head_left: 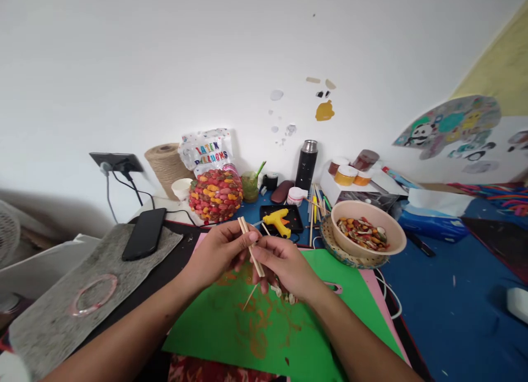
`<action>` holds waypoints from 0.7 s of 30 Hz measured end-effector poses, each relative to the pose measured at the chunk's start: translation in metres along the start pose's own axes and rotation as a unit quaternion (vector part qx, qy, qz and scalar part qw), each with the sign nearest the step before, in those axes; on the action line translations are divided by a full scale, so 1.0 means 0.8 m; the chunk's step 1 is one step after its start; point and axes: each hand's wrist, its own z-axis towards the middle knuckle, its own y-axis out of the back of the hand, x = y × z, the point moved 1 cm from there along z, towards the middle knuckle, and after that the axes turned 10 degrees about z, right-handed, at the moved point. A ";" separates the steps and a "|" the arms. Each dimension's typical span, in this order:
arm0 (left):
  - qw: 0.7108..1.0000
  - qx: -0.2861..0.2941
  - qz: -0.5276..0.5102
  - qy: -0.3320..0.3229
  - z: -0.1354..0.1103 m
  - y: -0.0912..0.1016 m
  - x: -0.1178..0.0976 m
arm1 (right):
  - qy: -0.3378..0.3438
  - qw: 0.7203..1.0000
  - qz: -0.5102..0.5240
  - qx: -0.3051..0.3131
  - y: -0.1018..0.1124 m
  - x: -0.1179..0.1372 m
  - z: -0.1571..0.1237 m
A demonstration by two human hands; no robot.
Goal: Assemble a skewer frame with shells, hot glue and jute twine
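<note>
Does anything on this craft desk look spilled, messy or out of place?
Yes. The green sheet is smeared with orange-brown stains under the left hand and right hand, which pinch thin wooden sticks. A few pale bits lie loose beneath the right hand. Torn sticker scraps dot the wall behind.

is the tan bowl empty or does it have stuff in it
Partly full: the tan bowl holds a shallow layer of mixed coloured pieces, well below its rim.
</note>
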 end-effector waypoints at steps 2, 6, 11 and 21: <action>1.000 0.001 0.015 0.001 -0.001 -0.001 0.003 | 0.005 1.000 -0.003 0.004 0.001 0.000 0.000; 1.000 -0.006 0.016 -0.010 -0.003 -0.004 0.003 | 0.006 1.000 -0.002 0.005 0.002 -0.002 0.001; 1.000 0.004 0.002 -0.018 -0.004 -0.008 0.001 | 0.004 1.000 -0.003 0.014 0.003 -0.003 0.001; 0.999 0.008 0.004 -0.031 -0.007 -0.007 -0.008 | 0.001 1.000 -0.007 0.007 0.001 -0.001 -0.002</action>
